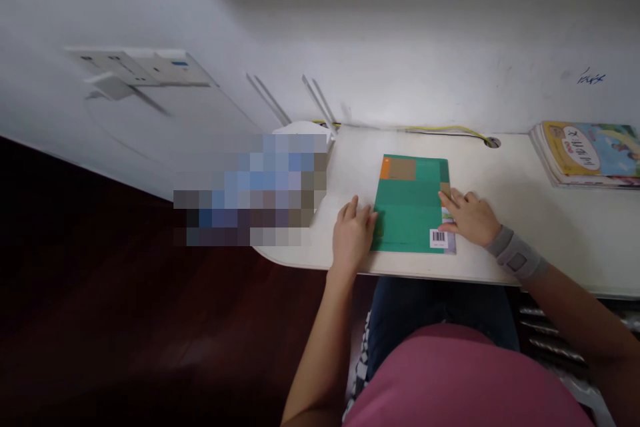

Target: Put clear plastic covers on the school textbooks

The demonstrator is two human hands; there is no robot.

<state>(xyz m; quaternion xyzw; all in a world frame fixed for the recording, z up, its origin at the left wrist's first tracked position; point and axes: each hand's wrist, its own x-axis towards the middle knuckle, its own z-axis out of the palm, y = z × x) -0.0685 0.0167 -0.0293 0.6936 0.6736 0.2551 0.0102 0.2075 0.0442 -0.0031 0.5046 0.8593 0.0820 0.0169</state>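
A green book (411, 203) with an orange-and-brown block near its top and a white barcode label lies flat on the white desk (500, 220) before me. Beside its left edge rests my left hand (352, 235), its fingers partly stretched and apart, seemingly touching the lower left side. My right hand (470, 217) lies at the book's right edge with the fingers spread, the thumb and a fingertip over the cover. A grey band (515, 252) wraps my right wrist.
Several stacked books (590, 153) sit at the desk's right. A yellow cable (440, 129) runs along the wall to a round hole (493, 142). A white device with antennas (303, 127) stands at the back left, partly behind a blurred patch. A charger (111, 85) is in the wall socket.
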